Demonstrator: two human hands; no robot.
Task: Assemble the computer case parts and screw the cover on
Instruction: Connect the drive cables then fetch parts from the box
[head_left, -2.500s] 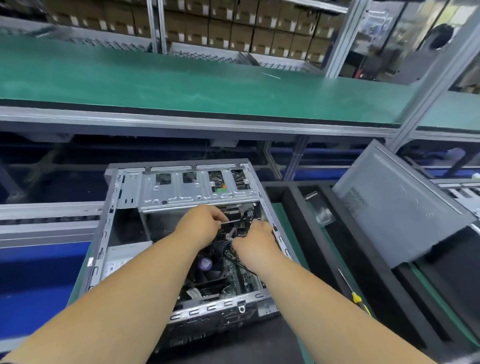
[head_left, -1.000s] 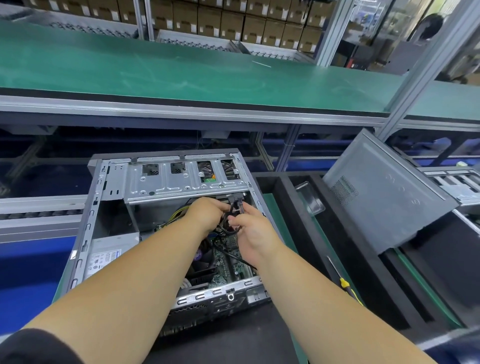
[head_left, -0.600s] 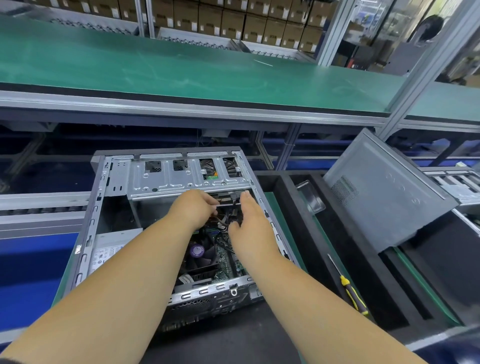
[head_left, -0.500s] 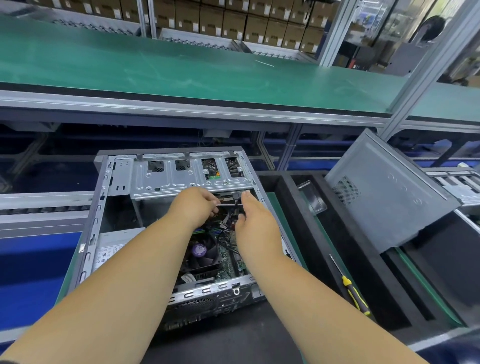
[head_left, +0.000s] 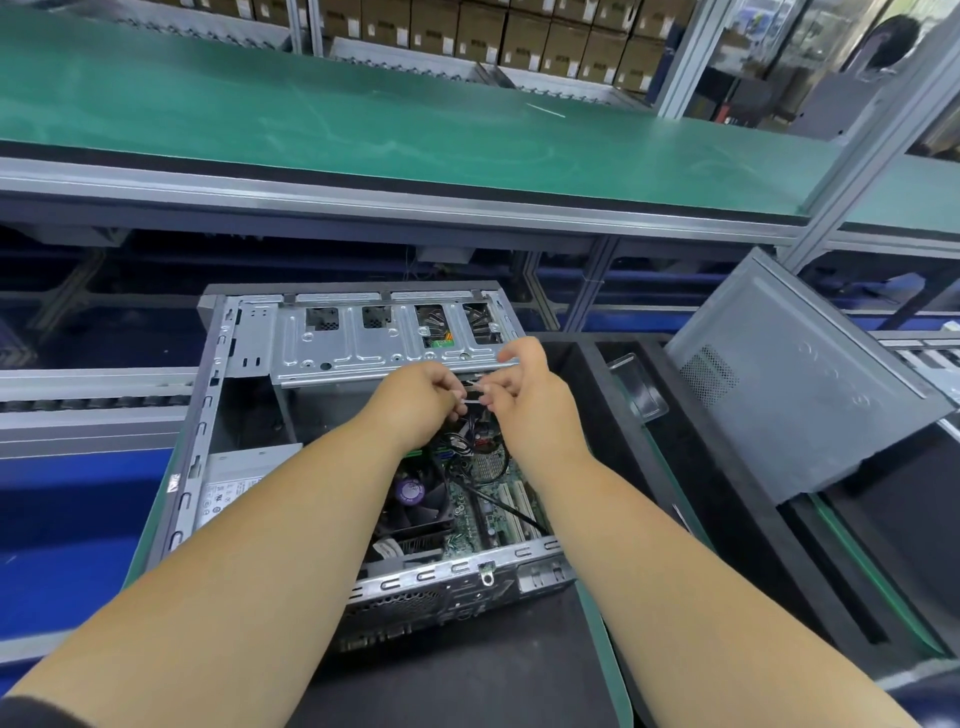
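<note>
Hands meet inside an open case (head_left: 249, 358) lying mid-table: left hand (head_left: 415, 397) and right hand (head_left: 524, 397) each pinch a small connector (head_left: 471, 391). Cover (head_left: 800, 379) leans at the right edge.

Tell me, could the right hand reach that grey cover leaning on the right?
Probably yes. Nothing stands between the right hand and the grey cover, but that hand pinches a small cable piece with the left hand.

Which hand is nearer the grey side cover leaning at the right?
Right. The right hand is over the open case's right side, closer to the side cover; the left hand sits further left.
</note>
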